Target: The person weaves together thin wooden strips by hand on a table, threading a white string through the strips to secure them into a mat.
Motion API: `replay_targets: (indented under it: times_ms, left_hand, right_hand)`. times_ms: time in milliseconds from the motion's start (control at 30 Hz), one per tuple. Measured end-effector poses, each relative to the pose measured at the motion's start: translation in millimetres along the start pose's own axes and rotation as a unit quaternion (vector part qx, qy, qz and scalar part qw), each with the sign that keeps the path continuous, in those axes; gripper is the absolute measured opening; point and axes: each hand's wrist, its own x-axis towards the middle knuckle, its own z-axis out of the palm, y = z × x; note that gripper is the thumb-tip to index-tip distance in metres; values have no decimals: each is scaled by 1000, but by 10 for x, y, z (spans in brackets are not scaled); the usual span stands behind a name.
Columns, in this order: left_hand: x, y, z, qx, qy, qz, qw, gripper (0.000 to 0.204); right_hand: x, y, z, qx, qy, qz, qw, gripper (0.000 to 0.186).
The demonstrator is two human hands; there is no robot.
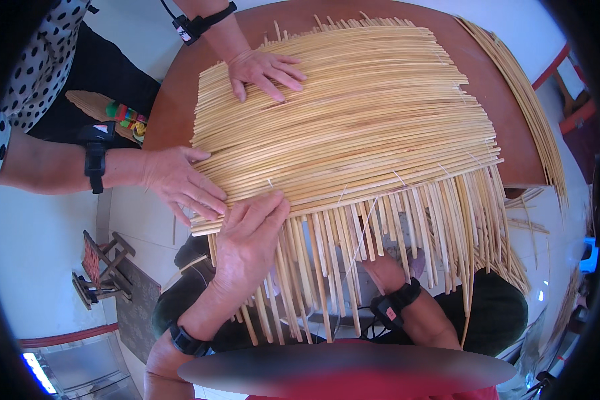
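A mat of pale yellow stalks [340,113], tied in rows with white thread, lies over the round table. My left hand [250,230] grips the mat's near left edge, its fingers bent together over the outermost stalks. Cross-laid stalks [320,260] stick out below that edge toward me. Behind them is my right hand [383,272], low under the mat's edge; its fingers are mostly hidden. A white thread [361,237] runs down from the edge among the stalks. A co-worker's two hands [263,72] rest spread on the mat, one on top, one at its left corner beside my left hand.
The brown round table [507,133] shows around the mat. A bundle of long stalks [520,93] lies along its right rim. More stalks [513,267] are at the lower right. A small wooden stool [100,267] stands on the floor at left. The co-worker stands at the upper left.
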Motion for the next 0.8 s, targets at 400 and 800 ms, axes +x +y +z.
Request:
replay_targets:
  times_ms: [400, 800]
  left_hand:
    - [-37, -37, 43, -19, 13, 3, 1000, 36]
    - [-49, -42, 19, -35, -12, -17, 999, 36]
  right_hand:
    - [13, -36, -31, -27, 11, -1, 1000, 28]
    - [29, -31, -27, -61, 5, -1, 998, 28]
